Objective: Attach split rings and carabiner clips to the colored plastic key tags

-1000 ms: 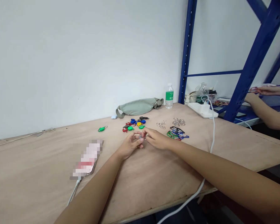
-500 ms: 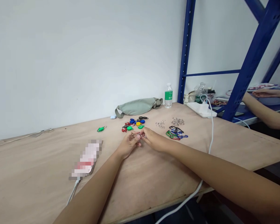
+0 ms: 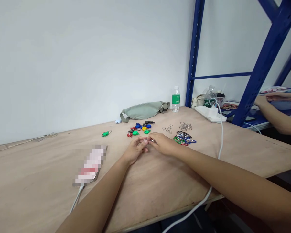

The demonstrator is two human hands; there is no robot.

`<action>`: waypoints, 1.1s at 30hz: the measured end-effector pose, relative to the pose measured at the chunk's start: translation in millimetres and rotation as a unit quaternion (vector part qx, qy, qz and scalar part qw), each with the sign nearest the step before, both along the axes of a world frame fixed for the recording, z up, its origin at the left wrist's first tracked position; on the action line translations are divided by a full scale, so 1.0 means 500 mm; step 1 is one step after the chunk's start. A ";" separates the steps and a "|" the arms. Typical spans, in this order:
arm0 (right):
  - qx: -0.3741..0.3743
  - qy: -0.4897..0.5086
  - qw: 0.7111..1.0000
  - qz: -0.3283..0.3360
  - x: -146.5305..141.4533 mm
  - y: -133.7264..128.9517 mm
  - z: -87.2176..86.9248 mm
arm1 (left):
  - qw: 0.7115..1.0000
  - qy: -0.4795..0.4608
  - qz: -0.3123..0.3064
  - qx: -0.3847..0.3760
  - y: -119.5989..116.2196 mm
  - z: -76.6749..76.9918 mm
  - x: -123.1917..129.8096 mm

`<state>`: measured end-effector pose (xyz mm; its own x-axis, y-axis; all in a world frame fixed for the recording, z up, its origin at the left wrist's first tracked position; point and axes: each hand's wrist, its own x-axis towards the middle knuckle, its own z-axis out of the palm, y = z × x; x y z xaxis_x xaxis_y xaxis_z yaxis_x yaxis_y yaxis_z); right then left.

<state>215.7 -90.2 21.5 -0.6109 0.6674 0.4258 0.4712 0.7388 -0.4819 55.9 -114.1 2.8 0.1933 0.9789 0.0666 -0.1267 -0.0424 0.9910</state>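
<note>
My left hand (image 3: 136, 149) and my right hand (image 3: 160, 142) meet above the table, fingertips pinched together. Between them shows a small silvery metal ring (image 3: 153, 140), mostly covered by the fingers. Just beyond lies a cluster of round badge reels, among them a green reel (image 3: 135, 133), a yellow reel (image 3: 145, 128) and a blue reel (image 3: 138, 125). To the right are small split rings (image 3: 167, 129), larger split rings (image 3: 185, 126) and a pile of coloured carabiners (image 3: 184, 138). A green reel with a ring (image 3: 106, 133) lies apart on the left.
A phone (image 3: 91, 165) with a white cable lies left of my hands on the wooden table (image 3: 38, 181). A grey-green waist bag (image 3: 145, 111) and a water bottle (image 3: 176, 99) stand behind. A white cord (image 3: 220, 142) crosses under my right arm. Another person's arm (image 3: 276, 113) is beyond the blue rack (image 3: 259, 61).
Both hands stay together with slight finger movement; more of the silvery ring shows by the right fingers. The whole view has shifted a little.
</note>
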 end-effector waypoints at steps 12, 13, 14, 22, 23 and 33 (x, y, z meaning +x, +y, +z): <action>-0.029 0.052 0.997 0.053 0.010 0.017 -0.001 | 1.000 0.012 -0.021 0.004 -0.008 0.006 0.002; -0.046 0.057 0.996 0.060 0.012 0.019 -0.001 | 1.000 0.014 -0.024 0.005 -0.008 0.006 0.001; -0.066 0.061 0.993 0.070 0.014 0.021 -0.001 | 0.999 0.017 -0.028 0.008 -0.008 0.006 0.000; -0.182 0.088 0.971 0.129 0.028 0.050 -0.007 | 0.998 0.027 -0.031 0.049 -0.007 0.003 -0.003; -0.179 0.093 0.971 0.127 0.027 0.051 -0.007 | 0.998 0.026 -0.030 0.053 -0.006 0.003 -0.003; -0.158 0.245 0.956 -0.035 0.036 0.081 -0.014 | 0.985 0.141 0.005 0.096 -0.008 0.008 -0.010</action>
